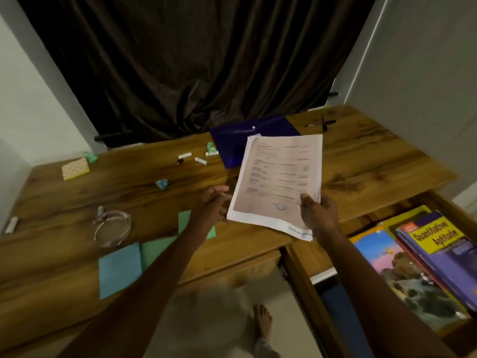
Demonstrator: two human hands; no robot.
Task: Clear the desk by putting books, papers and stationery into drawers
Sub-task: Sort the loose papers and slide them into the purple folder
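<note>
**Head view.** 1 sheaf of papers is held off the tabletop, above its front edge and just left of the open drawer. My right hand pinches the near right corner, with the thumb on the printed face and the other fingers hidden beneath. My left hand sits at the sheaf's left edge with its fingers curled. Blur keeps me from telling whether they grip the edge or only touch it.

**Orientation.** The printed face is up. The long axis runs from me toward the curtain, with its far end leaning slightly right. The header points away, and the footer line lies nearest me, by the right hand.

**Step in hand, as I judge it.** Carry the sheaf right and lay it in the drawer, on the books lying there. To do it well, I would:
- take a firm hold on the left edge with the left hand, so the loose sheets remain squared;
- swing the long axis to match the drawer's length;
- lower the sheaf flat;
- release both hands only once it rests on the covers.

A 1-corner hold alone risks the sheets fanning out or catching on the drawer wall.

**Left on the tabletop.** 1 blue folder, 2 crossed pens and coloured sheets.
</note>
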